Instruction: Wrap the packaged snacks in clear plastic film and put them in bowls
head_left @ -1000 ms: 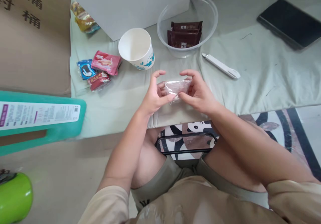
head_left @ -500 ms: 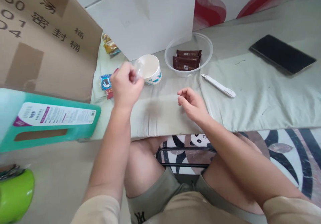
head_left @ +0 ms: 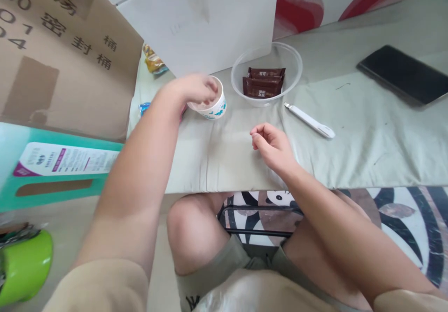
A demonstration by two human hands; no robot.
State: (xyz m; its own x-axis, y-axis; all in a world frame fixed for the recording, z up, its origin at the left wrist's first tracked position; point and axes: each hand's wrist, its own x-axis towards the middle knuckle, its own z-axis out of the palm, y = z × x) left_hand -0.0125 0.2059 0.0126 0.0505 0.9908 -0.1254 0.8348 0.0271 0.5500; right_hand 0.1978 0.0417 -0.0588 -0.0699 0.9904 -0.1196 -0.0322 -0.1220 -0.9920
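Crowding the cup (head_left: 220,108) are white box (head_left: 217,27) and bowl (head_left: 293,72).

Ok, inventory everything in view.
table: 1, pale green cloth, centre
cup: 1, white and blue, centre
bowl: 1, clear, right of cup
packets: at least 2, brown, in bowl
cutter: 1, white, near bowl
phone: 1, black, right
cardboard box: 1, brown, left
white box: 1, white, behind cup
printed box: 1, red and white, back
container: 1, teal, left
foil packet: count unclear, yellow, rear left
small packet: 1, blue, left
bin: 1, green, lower left
floor: 1, multicoloured, below
bar: 1, black, below
legs: 2, greenish shorts, bottom
left hand: 1, bare, over cup
right hand: 1, bare, over table
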